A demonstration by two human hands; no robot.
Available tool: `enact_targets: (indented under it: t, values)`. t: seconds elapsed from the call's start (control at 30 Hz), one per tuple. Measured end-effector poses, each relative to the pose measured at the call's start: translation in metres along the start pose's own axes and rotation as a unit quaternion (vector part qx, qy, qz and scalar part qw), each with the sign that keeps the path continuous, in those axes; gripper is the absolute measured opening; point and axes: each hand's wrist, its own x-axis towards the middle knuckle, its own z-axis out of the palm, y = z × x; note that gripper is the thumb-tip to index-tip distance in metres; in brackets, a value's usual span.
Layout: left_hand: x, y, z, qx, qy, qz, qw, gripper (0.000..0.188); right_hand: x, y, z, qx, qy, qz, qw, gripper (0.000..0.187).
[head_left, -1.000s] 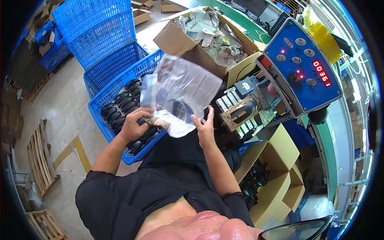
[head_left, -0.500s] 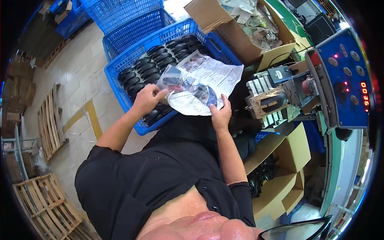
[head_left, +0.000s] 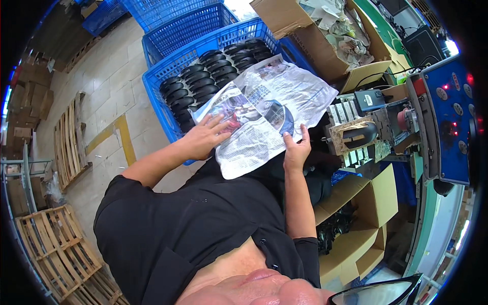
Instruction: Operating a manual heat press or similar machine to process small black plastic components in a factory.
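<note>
A sheet of printed newspaper (head_left: 249, 152) lies spread over the near right part of a blue plastic crate (head_left: 152, 84) and hangs toward my lap. My left hand (head_left: 206, 136) rests flat on the sheet's left side, its fingers outstretched. At the sheet's right edge, my right hand (head_left: 297, 150) pinches the paper between thumb and fingers. Rows of curved black plastic parts (head_left: 206, 76) fill the crate, those on the right partly hidden under the paper.
On my right stands a machine with a blue control panel (head_left: 447, 96) and a fixture bearing a black curved part (head_left: 360, 134). A carton of crumpled paper (head_left: 317, 43) is behind; another carton (head_left: 384, 195) with black parts is near my right arm. Wooden pallets (head_left: 58, 254) lie left.
The newspaper has opened out wider and its lower edge has come nearer my body. My left hand has gone from gripping its edge to lying flat on it. The view has shifted slightly.
</note>
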Motion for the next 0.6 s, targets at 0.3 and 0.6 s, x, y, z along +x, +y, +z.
enact_targets:
  t: [0.3, 0.6]
  values:
    - [0.004, -0.016, -0.03, -0.098, 0.29, -0.044, 0.951, 0.029, 0.026, -0.021, -0.016, 0.23, 0.041, 0.066, 0.97, 0.069]
    - [0.0, -0.061, -0.083, 0.016, 0.326, -0.122, 0.937, 0.043, 0.015, -0.013, -0.01, 0.185, 0.02, 0.091, 0.978, 0.073]
